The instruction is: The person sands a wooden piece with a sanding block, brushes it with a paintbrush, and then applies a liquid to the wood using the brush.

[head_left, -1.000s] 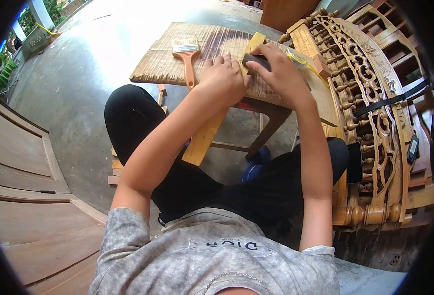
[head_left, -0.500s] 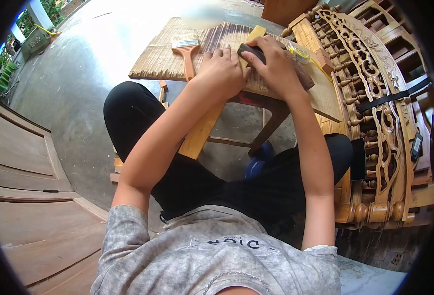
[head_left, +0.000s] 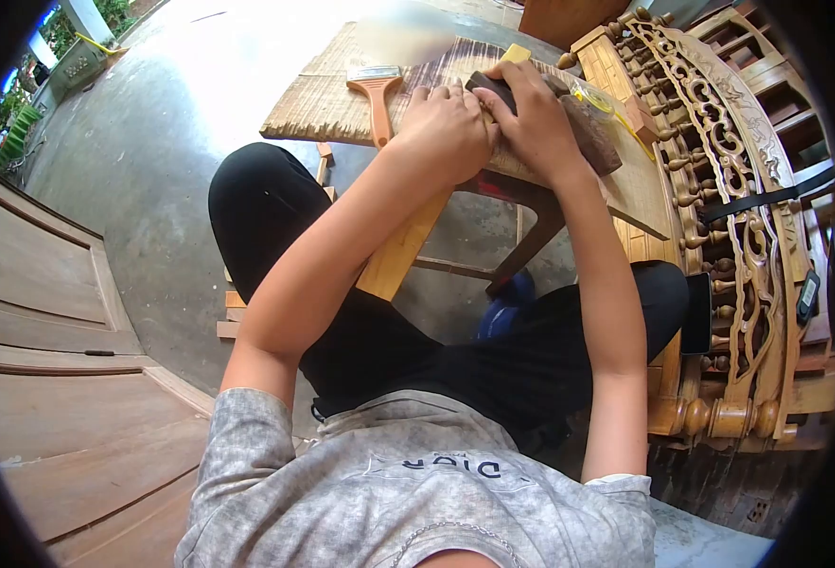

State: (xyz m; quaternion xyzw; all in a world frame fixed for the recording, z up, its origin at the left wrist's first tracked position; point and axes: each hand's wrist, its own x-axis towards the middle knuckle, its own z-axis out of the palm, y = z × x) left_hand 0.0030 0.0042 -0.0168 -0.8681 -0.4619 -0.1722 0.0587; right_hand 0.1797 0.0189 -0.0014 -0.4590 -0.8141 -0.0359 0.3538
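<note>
A long yellowish wooden strip (head_left: 406,248) runs from between my knees up across a rough plank (head_left: 318,106); its far end shows past my fingers. My left hand (head_left: 448,133) presses down over the strip, its fingers together and partly hidden. Beside it, my right hand (head_left: 531,118) grips a dark block (head_left: 493,89) against the strip, thumb on the near side. A brush (head_left: 377,102) with an orange handle lies on the plank left of my hands. Right of my right hand lies a dark brown wood piece (head_left: 589,137).
A carved wooden furniture piece (head_left: 734,189) with turned spindles stands at the right. Yellow glasses or a strap (head_left: 616,114) lie on the board's right side. Wooden panels (head_left: 53,360) are at the left. A blue object (head_left: 507,308) is below the bench.
The whole view has shifted slightly, so the bench appears farther right and higher. Both hands stay at the strip, and the dark block remains in my right hand.
</note>
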